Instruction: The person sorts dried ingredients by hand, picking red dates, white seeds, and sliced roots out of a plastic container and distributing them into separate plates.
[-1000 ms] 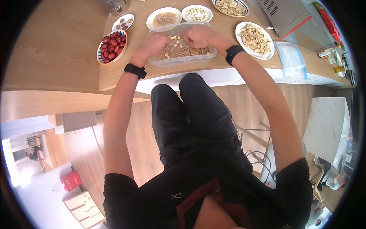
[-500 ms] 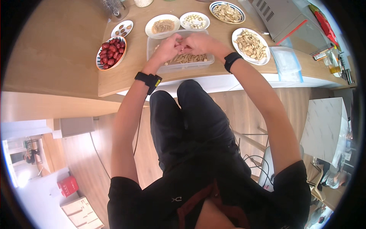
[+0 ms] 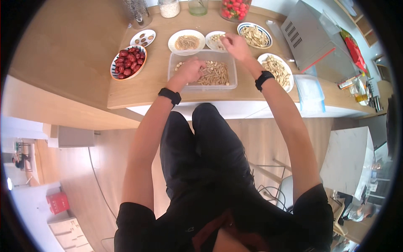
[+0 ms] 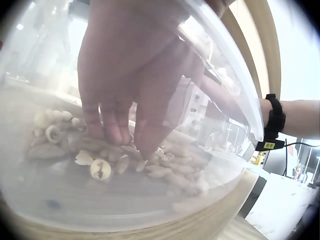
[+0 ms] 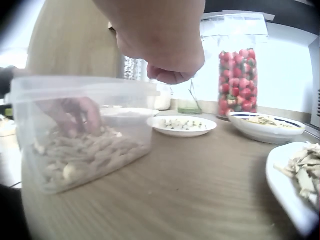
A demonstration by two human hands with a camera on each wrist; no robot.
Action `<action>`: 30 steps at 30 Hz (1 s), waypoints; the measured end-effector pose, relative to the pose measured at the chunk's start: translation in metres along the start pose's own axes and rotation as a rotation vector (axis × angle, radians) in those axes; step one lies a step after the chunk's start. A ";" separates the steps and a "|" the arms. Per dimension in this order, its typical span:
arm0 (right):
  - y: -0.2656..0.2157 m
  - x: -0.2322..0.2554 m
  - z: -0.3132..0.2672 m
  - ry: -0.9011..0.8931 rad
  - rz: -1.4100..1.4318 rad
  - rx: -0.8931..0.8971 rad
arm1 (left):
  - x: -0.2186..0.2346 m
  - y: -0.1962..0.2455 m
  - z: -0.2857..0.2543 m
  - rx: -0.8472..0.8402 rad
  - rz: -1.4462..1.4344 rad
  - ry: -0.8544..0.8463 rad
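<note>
A clear plastic box [image 3: 232,69] holds beige, elongated dried pieces [image 3: 216,74] and some pale, round, lotus-seed-like halves [image 4: 101,170]. My left hand [image 3: 192,70] reaches down inside it. Seen from the left wrist, its fingertips [image 4: 116,135] touch the pieces, with thumb and fingers apart. Past the box's far right corner, my right hand [image 3: 238,47] is over the edge of a small white plate [image 5: 182,132] with similar pale seeds [image 3: 216,38]. Its fingers [image 5: 170,75] are curled under; I cannot tell whether they hold anything.
Left of the box stand a bowl of red dates [image 3: 128,63] and a small plate of brown discs [image 3: 142,38]. Behind it is a plate of thin, tan strips [image 3: 187,42]. Plates of dried slices [image 3: 275,69], a strawberry jar [image 5: 237,82] and a microwave [image 3: 308,35] stand rightward.
Both hands were inside the box, then came together over it. The right hand has since moved right and away to the seed plate; the left has dropped back to the pieces.
</note>
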State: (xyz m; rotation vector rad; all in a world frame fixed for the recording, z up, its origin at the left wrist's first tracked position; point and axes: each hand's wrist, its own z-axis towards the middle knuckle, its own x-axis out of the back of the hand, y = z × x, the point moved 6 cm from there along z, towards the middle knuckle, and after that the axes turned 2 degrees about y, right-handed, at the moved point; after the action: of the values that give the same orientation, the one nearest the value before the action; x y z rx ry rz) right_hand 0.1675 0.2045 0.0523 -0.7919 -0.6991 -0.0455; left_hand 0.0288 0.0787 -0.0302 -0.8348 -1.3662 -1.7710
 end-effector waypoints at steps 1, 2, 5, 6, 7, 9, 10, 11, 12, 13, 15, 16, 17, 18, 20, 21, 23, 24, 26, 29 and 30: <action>0.013 0.002 0.012 -0.055 -0.120 -0.040 | -0.001 -0.002 0.001 0.004 -0.005 -0.016; 0.023 0.005 0.020 -0.109 -0.240 -0.082 | -0.002 -0.002 0.000 0.005 -0.003 -0.002; 0.038 0.011 0.040 -0.155 -0.415 -0.120 | -0.001 -0.002 0.001 0.025 0.013 0.013; 0.041 0.012 0.045 -0.158 -0.418 -0.106 | -0.003 -0.004 0.000 0.067 -0.006 -0.003; 0.046 0.011 0.049 -0.195 -0.466 -0.140 | -0.003 -0.005 -0.001 0.109 -0.025 -0.022; 0.055 0.007 0.055 -0.231 -0.532 -0.164 | -0.001 -0.004 -0.002 0.120 -0.036 -0.012; 0.053 0.008 0.056 -0.233 -0.532 -0.158 | 0.000 -0.003 -0.002 0.126 -0.047 -0.014; 0.053 0.008 0.055 -0.238 -0.514 -0.174 | 0.001 -0.003 -0.003 0.128 -0.048 -0.010; 0.054 0.009 0.054 -0.242 -0.495 -0.193 | 0.002 -0.003 -0.003 0.133 -0.052 -0.012; 0.054 0.008 0.050 -0.243 -0.497 -0.192 | 0.001 -0.003 -0.003 0.135 -0.057 -0.017; 0.052 0.009 0.041 -0.169 -0.469 -0.147 | -0.001 -0.006 -0.002 0.142 -0.069 -0.012; 0.047 0.009 0.036 -0.174 -0.474 -0.148 | -0.002 -0.006 -0.002 0.152 -0.078 -0.013; 0.040 0.010 0.031 -0.148 -0.422 -0.122 | -0.003 -0.007 -0.001 0.153 -0.083 -0.012; 0.033 0.010 0.027 -0.123 -0.370 -0.096 | -0.003 -0.008 -0.001 0.160 -0.107 -0.017; 0.022 0.007 0.017 -0.130 -0.286 -0.086 | -0.005 -0.009 -0.003 0.170 -0.135 -0.028; 0.015 0.006 0.013 -0.129 -0.201 -0.072 | -0.004 -0.007 -0.003 0.146 -0.111 -0.011; 0.007 0.000 0.004 -0.127 -0.166 -0.081 | 0.001 -0.003 -0.003 0.124 -0.088 0.007; 0.004 -0.003 -0.002 -0.122 -0.131 -0.090 | 0.003 -0.001 -0.003 0.110 -0.063 0.003; -0.016 -0.010 -0.018 -0.161 -0.123 -0.048 | -0.003 -0.002 -0.005 0.102 -0.045 -0.010; -0.037 -0.030 -0.034 -0.334 -0.105 0.123 | -0.001 -0.003 -0.002 0.042 -0.023 0.044; -0.045 -0.040 -0.041 -0.473 -0.095 0.245 | -0.002 -0.005 -0.001 0.065 -0.068 0.016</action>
State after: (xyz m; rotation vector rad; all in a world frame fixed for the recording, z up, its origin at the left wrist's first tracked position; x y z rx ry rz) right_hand 0.1463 0.1365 0.0373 -0.5344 -1.1662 0.1446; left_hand 0.0256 0.0793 -0.0348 -0.7456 -1.4495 -1.7708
